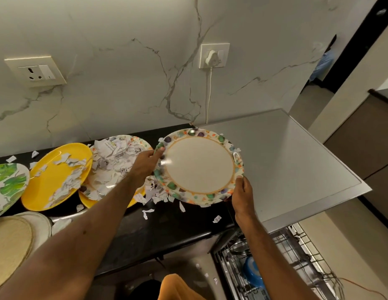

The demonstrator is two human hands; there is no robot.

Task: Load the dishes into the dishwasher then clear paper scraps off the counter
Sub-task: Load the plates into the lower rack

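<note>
Fingers clamped on both sides: my left hand (146,160) pinched the left rim of the round white plate with the speckled multicoloured border (199,167), thumb on top, and my right hand (243,195) gripped its near right edge. That plate was held tilted, face towards me, over the back of the black stone counter (167,226) beside the flat grey appliance top (286,159). Torn white paper scraps (115,161) lay heaped behind my left wrist and spilled across the round yellow plate (56,176). Below my right forearm the wire dishwasher rack (275,263) stood open, with a blue dish (251,271) in it.
</note>
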